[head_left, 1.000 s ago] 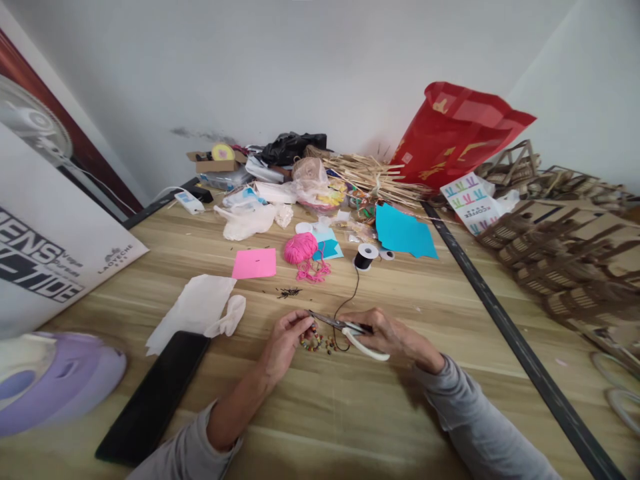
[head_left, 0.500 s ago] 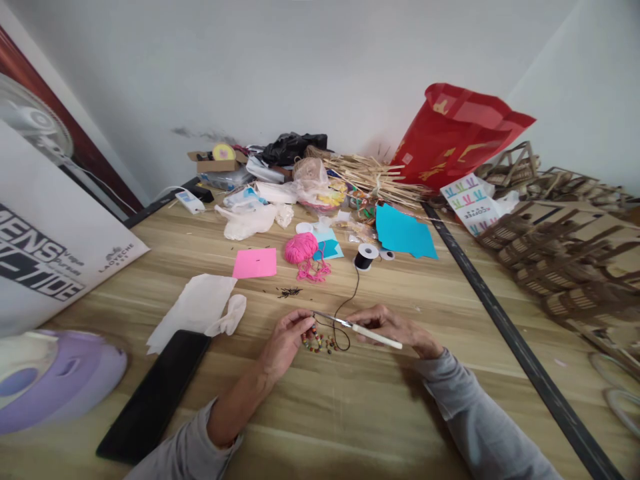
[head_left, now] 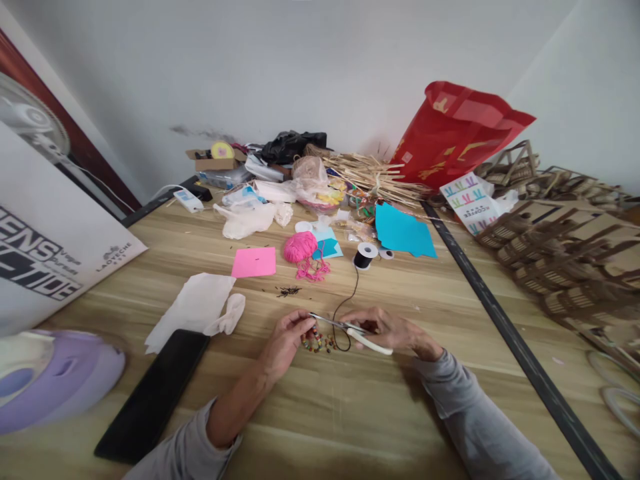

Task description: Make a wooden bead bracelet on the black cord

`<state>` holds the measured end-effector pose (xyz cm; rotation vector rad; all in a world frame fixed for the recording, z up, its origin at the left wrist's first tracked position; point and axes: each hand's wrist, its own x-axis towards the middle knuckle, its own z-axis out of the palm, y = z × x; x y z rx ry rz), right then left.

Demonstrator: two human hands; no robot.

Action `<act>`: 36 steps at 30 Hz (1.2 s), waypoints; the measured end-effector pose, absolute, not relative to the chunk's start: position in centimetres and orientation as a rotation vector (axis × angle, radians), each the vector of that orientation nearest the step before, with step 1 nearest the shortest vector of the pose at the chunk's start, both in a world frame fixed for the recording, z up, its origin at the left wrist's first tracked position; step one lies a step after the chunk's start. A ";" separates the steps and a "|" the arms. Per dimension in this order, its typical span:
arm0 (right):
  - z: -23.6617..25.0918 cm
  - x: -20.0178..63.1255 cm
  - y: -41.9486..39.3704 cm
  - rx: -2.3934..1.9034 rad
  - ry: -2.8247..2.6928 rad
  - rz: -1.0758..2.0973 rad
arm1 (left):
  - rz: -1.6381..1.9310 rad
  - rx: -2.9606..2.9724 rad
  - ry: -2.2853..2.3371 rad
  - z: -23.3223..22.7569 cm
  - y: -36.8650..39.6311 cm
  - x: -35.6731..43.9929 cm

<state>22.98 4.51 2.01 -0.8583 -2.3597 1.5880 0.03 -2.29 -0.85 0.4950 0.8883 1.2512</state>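
My left hand [head_left: 291,335] pinches one end of a string of small coloured beads [head_left: 312,341], which hangs down to the tabletop. A few loose-looking beads [head_left: 330,343] lie just right of it. In my right hand [head_left: 383,327] is a pair of white-handled scissors [head_left: 369,341], the blades pointing left and reaching the left fingertips. Whether the blades touch the cord there is too small to tell. Black cord [head_left: 345,301] runs from a spool [head_left: 365,256] down behind the scissors and loops beside the beads.
Short black clippings [head_left: 289,291] lie beyond my left hand. A pink paper [head_left: 254,262], pink yarn [head_left: 300,247] and blue sheets [head_left: 406,230] sit farther back. A black flat object [head_left: 154,393] and white tissue [head_left: 193,310] are at left. Wooden baskets [head_left: 570,267] stand at right.
The scissors have turned in my right hand: their handles now spread apart, where one handle showed before. My left hand stays on the beaded string.
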 end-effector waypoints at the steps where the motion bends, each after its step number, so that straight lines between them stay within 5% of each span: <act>1: 2.1 23.0 4.5 -0.853 -2.358 1.588 | 1.249 0.496 0.891 -0.9 -2.3 0.0; 25: 4.7 21.9 3.1 -0.804 -2.543 1.144 | 1.189 0.712 0.990 -1.5 -2.6 0.0; 36: 6.0 21.8 2.7 -0.815 -2.555 1.212 | 1.183 0.711 0.974 -1.6 -2.5 0.1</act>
